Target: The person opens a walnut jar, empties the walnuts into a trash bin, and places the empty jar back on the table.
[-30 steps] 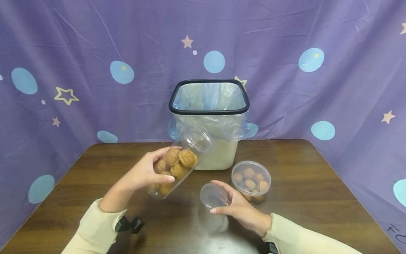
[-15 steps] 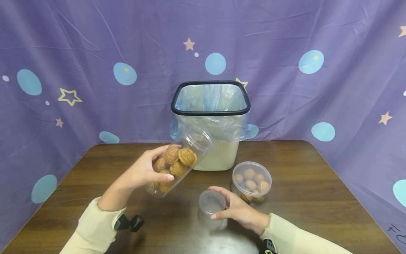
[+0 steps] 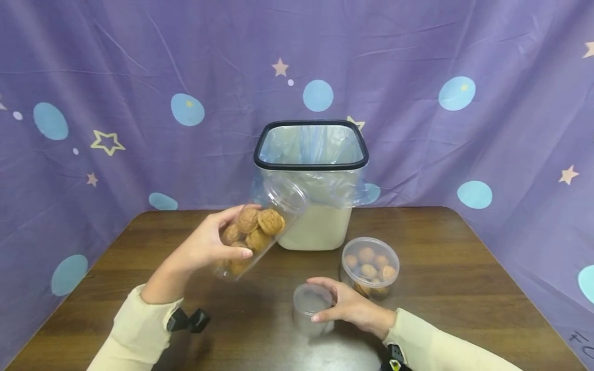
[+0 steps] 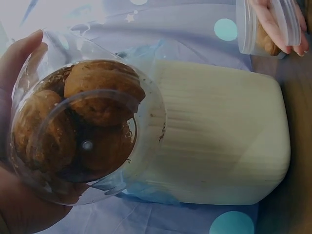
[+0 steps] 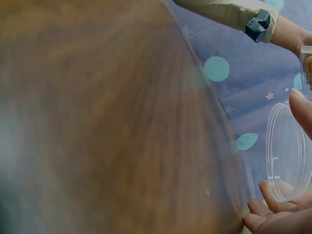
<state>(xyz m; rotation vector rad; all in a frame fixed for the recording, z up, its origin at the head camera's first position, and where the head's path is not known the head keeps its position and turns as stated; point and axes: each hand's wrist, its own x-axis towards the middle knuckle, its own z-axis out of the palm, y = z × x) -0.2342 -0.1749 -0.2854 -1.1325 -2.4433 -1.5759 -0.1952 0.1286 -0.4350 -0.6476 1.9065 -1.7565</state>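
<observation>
In the head view my left hand [image 3: 209, 242] grips a clear plastic jar [image 3: 290, 198], lidless and tilted, mouth up to the right. Several walnuts [image 3: 257, 221] lie in its lower part. The left wrist view looks at the jar's base, with walnuts [image 4: 102, 92] and dark crumbs behind it. My right hand [image 3: 355, 306] holds a clear round lid [image 3: 311, 299] by its edge, low over the wooden table. In the right wrist view the lid [image 5: 287, 156] stands on edge between thumb and fingers.
Behind the jar stands a cream bin [image 3: 317, 229] with a black rim and a blue-tinted bag liner. Right of it, close behind my right hand, sits a lidded clear tub [image 3: 369, 265] of walnuts. A purple curtain [image 3: 223, 103] hangs behind the brown table [image 3: 441, 288].
My right hand has lowered the lid a little toward the table's front. My left hand has raised the jar slightly; its walnuts stay inside.
</observation>
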